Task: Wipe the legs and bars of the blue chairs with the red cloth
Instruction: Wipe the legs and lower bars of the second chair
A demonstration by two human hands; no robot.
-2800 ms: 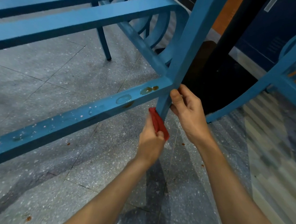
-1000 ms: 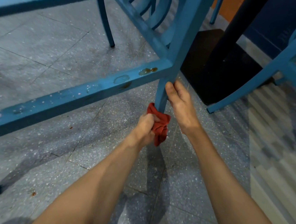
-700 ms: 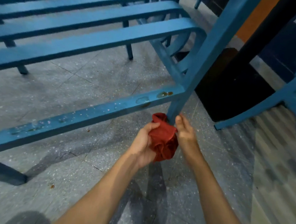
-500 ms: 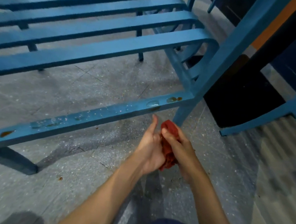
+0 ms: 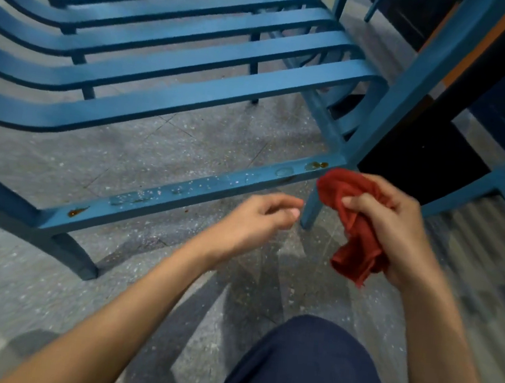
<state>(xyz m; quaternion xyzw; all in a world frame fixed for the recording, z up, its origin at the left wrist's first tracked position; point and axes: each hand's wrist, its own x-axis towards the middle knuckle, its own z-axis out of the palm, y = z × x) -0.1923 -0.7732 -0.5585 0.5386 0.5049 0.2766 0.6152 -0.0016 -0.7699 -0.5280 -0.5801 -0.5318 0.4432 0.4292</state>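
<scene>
My right hand grips the bunched red cloth, held in the air just in front of the blue chair's front leg. My left hand hovers empty with loosely curled fingers below the chair's low crossbar. That bar runs from lower left to the leg joint and carries brown stains and pale specks. The slatted blue seat fills the upper left.
A second blue chair's leg and bars stand at the right. A black table post and its dark base sit behind the leg joint. The floor is grey speckled tile. My knee in dark blue cloth is at the bottom.
The cloth passed from my left hand to my right hand and came off the chair leg. My left hand let go and drew away to the left. The view pulled back and up.
</scene>
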